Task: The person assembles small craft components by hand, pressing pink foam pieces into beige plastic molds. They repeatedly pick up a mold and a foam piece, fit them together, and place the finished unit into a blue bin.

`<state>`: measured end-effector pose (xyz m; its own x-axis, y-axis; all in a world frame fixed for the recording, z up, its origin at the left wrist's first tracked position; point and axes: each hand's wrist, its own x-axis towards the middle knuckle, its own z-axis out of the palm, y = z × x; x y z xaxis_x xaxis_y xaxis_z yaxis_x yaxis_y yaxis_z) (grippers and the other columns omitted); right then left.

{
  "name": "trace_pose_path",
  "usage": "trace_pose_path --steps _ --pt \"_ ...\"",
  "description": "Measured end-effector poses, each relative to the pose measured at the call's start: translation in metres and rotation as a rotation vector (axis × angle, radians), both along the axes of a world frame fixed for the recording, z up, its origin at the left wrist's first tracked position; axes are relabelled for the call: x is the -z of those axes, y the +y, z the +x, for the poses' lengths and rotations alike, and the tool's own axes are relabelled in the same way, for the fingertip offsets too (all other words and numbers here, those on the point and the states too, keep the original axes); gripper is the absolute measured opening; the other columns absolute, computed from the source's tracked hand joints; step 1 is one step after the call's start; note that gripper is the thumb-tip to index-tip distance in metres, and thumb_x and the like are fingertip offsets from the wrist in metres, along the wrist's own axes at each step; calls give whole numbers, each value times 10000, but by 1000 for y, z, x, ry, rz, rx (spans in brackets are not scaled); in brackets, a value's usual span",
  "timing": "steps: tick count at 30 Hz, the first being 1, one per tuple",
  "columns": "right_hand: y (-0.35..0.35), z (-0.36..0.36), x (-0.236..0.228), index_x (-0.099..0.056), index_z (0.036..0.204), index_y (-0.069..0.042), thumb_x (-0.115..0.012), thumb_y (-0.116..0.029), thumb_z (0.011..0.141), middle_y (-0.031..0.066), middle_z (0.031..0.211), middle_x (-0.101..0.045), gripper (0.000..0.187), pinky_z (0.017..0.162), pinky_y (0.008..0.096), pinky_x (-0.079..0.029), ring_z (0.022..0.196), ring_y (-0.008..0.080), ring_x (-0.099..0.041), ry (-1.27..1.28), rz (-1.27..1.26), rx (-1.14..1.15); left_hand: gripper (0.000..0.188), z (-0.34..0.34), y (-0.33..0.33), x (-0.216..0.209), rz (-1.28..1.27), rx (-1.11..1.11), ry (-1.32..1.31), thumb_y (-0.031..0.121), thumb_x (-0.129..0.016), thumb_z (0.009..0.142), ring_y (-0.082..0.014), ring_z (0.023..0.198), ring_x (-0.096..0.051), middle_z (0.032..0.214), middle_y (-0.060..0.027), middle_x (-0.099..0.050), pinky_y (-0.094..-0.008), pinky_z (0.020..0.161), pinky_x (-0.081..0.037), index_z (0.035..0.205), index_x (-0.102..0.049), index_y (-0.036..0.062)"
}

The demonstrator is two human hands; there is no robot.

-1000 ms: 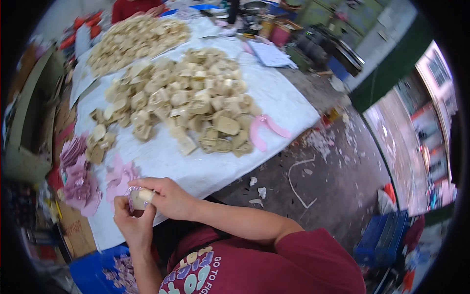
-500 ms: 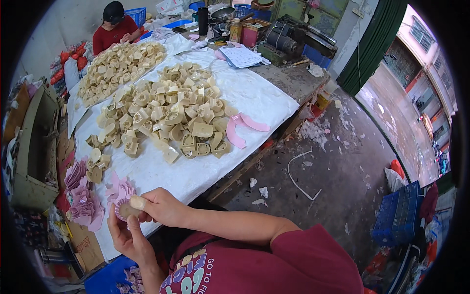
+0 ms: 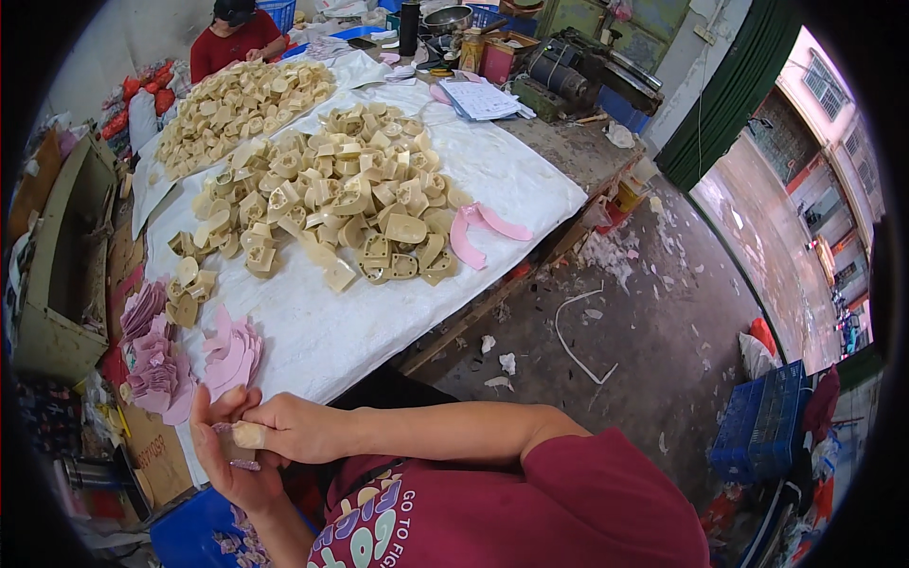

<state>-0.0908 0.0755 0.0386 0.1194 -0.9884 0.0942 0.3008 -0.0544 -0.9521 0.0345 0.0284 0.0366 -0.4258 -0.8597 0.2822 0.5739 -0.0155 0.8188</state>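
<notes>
My left hand (image 3: 225, 466) and my right hand (image 3: 301, 428) meet at the table's near edge around a small beige shoe heel (image 3: 237, 451) with pink material along its rim. My left fingers are curled about its side. The right thumb, in a pale wrapping, presses on its flat face; the other right fingers are partly hidden. Just beyond the hands, curved pink pieces (image 3: 232, 352) lie stacked on the white sheet (image 3: 312, 352). More pink pieces (image 3: 159, 371) are bunched to the left. A big heap of beige heels (image 3: 331, 199) covers the middle of the sheet.
A second heel heap (image 3: 241, 104) lies farther back, where a person in red (image 3: 237, 43) sits. One curved pink strip (image 3: 483, 230) rests near the right table edge. Below my left hand stands a blue bin (image 3: 180, 530) with pink-covered pieces. Papers (image 3: 478, 97) and a machine (image 3: 568, 68) are at the back.
Both hands have moved slightly down and toward me with the heel, which is now turned so its pleated pink rim shows less. The view has shifted slightly.
</notes>
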Motion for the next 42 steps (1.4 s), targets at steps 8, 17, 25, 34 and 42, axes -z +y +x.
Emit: trace_pose_path --steps 8,17,25,34,42 --pt "-35 11 13 -656 864 -14 -556 -202 888 147 745 -657 215 626 364 -507 660 260 -643 740 -206 -19 373 36 -21 13 280 -324 146 206 -485 986 -196 771 -564 879 -83 -573 -358 733 -494 1307 -483 17" --pt "-43 -57 79 -675 968 -37 -709 -226 821 108 798 -674 241 653 375 -505 701 254 -653 908 -177 406 392 307 29 161 417 -841 -1190 371 -580 937 -178 765 -578 832 -100 -610 -309 658 -458 1087 -650 16" --pt "-54 -68 102 -673 925 -57 -721 -180 798 63 753 -647 183 671 341 -416 682 220 -612 952 -365 460 517 203 22 119 -133 -1016 -1691 259 -674 852 -371 1326 -379 1424 -220 -412 -449 1094 -284 1293 -540 24" --pt "-91 -68 84 -664 952 -29 -643 -37 821 125 833 -652 134 688 384 -488 743 296 -621 895 -370 518 312 4 -78 71 -777 -736 -1055 97 -719 733 -332 1067 -534 1112 -151 -570 -497 1002 -337 1033 -650 48" --pt "-152 -40 67 -639 1113 -16 -634 -4 824 116 902 -670 289 656 297 -496 727 181 -625 1125 -95 374 379 -12 -66 98 -753 -681 -1120 49 -719 681 -386 1183 -467 1204 -176 -539 -477 994 -340 1053 -647 43"
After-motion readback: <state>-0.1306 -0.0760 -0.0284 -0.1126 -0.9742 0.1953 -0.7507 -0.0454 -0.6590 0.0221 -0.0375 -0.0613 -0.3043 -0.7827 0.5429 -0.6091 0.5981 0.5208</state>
